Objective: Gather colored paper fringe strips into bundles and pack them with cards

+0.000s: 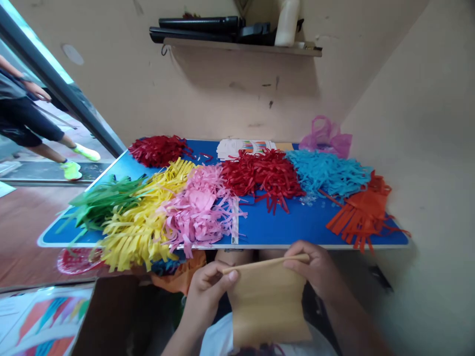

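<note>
Between my hands hangs a tan sheet of paper [269, 306], its top edge rolled or folded into a narrow band. My left hand [210, 289] pinches the left end of that band between thumb and fingers. At the right end, my right hand [309, 267] pinches the same band, a little higher than the left. The sheet is held over my lap, just in front of the blue table [267, 227]. Fringed bundles in pink [200, 207], yellow [144, 217] and red [263, 175] lie on the table beyond my hands.
Green [106, 200], blue [330, 170] and orange [361, 207] fringe also lie on the table, with a pink plastic bag [326, 138] behind. A red basket [79, 260] and an open cardboard box [111, 316] stand at left. A person [29, 109] walks outside; a shelf [241, 45] hangs above.
</note>
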`<state>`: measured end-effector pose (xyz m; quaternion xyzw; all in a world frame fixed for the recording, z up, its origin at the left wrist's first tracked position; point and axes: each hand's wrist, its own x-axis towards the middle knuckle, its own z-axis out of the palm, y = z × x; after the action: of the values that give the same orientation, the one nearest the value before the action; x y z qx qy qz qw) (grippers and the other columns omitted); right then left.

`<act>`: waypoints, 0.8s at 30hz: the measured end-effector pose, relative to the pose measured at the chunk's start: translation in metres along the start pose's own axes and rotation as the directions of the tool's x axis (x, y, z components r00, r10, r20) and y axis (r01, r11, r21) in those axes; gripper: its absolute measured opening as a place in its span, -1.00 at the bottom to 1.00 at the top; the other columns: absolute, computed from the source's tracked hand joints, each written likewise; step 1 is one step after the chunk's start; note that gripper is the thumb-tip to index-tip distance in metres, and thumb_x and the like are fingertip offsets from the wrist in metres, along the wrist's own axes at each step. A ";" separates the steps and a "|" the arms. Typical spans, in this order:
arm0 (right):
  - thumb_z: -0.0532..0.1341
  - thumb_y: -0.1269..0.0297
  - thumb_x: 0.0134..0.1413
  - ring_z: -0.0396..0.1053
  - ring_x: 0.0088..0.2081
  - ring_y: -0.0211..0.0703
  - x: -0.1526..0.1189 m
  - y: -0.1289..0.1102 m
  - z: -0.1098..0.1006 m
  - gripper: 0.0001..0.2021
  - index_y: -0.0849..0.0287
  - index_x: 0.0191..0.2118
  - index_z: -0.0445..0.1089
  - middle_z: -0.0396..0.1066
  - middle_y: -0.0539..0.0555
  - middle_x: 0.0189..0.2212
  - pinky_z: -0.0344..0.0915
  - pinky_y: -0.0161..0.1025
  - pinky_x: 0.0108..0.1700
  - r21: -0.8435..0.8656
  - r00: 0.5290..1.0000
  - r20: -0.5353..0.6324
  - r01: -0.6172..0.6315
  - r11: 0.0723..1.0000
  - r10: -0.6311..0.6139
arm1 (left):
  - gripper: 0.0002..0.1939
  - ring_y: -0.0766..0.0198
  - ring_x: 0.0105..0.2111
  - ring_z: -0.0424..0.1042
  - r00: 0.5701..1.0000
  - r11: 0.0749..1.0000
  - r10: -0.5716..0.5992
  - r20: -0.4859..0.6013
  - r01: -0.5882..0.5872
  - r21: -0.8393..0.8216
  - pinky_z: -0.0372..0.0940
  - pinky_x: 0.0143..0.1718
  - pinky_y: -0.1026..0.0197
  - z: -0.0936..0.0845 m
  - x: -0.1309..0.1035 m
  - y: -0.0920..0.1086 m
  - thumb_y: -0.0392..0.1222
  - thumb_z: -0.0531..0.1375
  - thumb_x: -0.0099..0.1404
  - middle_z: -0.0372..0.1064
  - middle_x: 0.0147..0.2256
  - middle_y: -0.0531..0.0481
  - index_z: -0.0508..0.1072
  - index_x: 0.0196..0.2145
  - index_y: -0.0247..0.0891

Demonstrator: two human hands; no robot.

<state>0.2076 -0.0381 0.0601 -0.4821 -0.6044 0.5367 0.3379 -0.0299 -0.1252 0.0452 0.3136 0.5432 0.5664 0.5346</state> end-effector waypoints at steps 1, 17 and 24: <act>0.39 0.17 -0.13 0.25 -0.54 -0.28 0.001 0.002 0.001 -0.82 0.15 -0.50 0.45 0.39 -0.05 -0.58 0.16 -0.37 -0.50 0.072 0.999 0.013 -0.034 0.997 0.033 | -0.76 0.32 -0.49 0.37 1.000 0.999 0.004 0.004 -0.004 -0.037 0.24 -0.45 0.34 0.001 0.000 0.000 -0.05 0.39 0.04 0.47 -0.54 0.03 0.54 -0.57 -0.27; 0.44 0.13 -0.17 0.38 -0.47 -0.23 0.005 0.007 0.003 -0.77 0.18 -0.40 0.60 0.56 0.05 -0.47 0.24 -0.36 -0.44 0.192 0.993 0.046 -0.117 0.974 0.111 | -0.70 0.18 -0.39 0.48 0.988 0.995 -0.025 -0.151 0.011 -0.095 0.34 -0.38 0.28 -0.008 0.016 -0.025 0.00 0.42 -0.01 0.55 -0.43 -0.06 0.63 -0.38 -0.26; 0.39 0.04 -0.08 0.38 -0.47 -0.22 0.004 0.009 0.002 -0.72 0.19 -0.41 0.59 0.55 0.06 -0.49 0.25 -0.32 -0.42 0.267 0.993 0.064 -0.113 0.957 0.099 | -0.71 0.30 -0.47 0.42 0.984 0.974 -0.102 -0.144 0.070 -0.214 0.29 -0.47 0.37 -0.002 0.015 -0.023 -0.02 0.45 -0.05 0.50 -0.51 0.01 0.60 -0.42 -0.27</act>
<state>0.2069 -0.0357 0.0504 -0.4497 -0.5072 0.6432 0.3561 -0.0290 -0.1151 0.0200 0.1872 0.5338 0.6189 0.5450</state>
